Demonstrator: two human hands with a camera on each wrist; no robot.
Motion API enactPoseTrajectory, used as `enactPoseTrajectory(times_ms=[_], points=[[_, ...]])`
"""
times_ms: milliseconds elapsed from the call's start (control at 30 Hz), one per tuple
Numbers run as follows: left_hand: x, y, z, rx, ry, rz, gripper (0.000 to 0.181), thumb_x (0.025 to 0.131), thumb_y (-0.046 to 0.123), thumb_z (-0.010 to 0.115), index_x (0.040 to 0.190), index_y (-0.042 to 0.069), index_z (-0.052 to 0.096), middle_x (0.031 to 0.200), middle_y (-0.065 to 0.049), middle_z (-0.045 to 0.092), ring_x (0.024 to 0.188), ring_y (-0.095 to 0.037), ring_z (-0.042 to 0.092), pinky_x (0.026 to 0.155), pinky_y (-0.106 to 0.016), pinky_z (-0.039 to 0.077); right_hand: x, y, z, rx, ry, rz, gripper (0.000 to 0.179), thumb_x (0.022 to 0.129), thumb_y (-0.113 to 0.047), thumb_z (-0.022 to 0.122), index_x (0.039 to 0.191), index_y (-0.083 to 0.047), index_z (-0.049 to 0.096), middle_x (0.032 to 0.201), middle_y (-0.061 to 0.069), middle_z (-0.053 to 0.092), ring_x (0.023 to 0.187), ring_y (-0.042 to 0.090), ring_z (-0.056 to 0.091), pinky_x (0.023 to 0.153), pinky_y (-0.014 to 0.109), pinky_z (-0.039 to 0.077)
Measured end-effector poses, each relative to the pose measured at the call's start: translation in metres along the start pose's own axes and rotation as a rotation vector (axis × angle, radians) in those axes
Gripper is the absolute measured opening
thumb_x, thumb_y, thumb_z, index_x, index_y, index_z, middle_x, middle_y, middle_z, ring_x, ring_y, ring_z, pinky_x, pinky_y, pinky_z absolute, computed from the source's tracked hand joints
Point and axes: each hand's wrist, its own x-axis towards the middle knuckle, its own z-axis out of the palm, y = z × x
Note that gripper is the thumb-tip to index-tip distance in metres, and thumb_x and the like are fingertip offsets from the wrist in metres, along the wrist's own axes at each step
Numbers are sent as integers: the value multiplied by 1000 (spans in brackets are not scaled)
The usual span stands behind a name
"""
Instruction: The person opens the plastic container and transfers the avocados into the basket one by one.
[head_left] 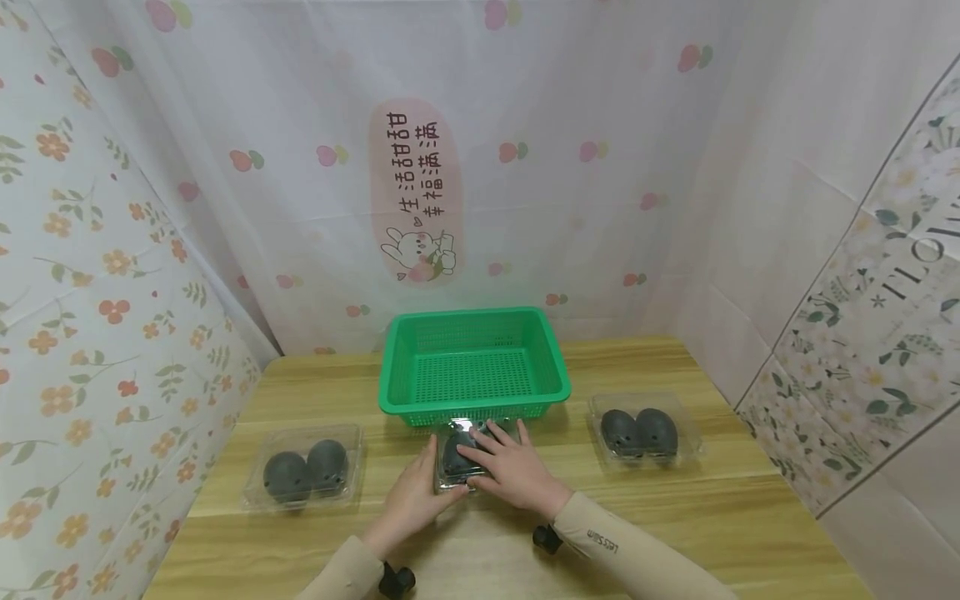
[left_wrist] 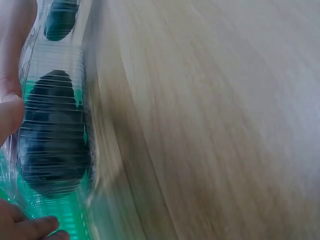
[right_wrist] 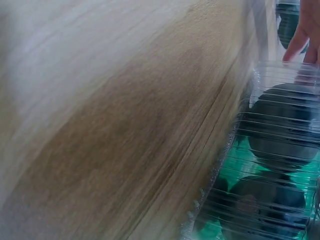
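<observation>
The left hand [head_left: 411, 502] and right hand [head_left: 519, 472] meet across a clear box [head_left: 451, 477], thumbs close together. The left hand lies along its left side with fingers extended, thumb at the near edge; the right hand is spread over the lid. Neither is clenched; the arrangement appears to steady a light, thin-walled container from the side and from above. Dark balls [head_left: 459, 452] show inside; both wrist views give its ribbed wall. The box is at the table's [head_left: 750, 533] middle, just in front of a green basket [head_left: 480, 407], probably for equal reach by either arm; contact between the two cannot be told. Farther out, a left box [head_left: 300, 438] and a right box [head_left: 645, 402], each holding two dark balls, stand well apart, seemingly leaving working room. Patterned cloth [head_left: 562, 233] hangs behind.
</observation>
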Motion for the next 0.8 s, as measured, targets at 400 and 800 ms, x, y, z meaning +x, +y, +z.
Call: enactPoseTrajectory(times_ms=[400,800], points=[[2,-1,7,-2,8,-38,107,81,59,69,149,-9,22,145,-30,36,130,-44,40,103,-55,38,1,0,2,-32,32,-12,51,97,-56,43,142,-33,50,146,-1,45,138,31,35,103,72,22],[3,1,11,-15,23,-69,108,83,65,63,148,-11,22,146,-30,35,130,-44,41,101,-55,40,1,-4,-3,-59,31,-22,48,99,-52,43,141,-31,51,144,0,48,136,32,37,101,72,25]])
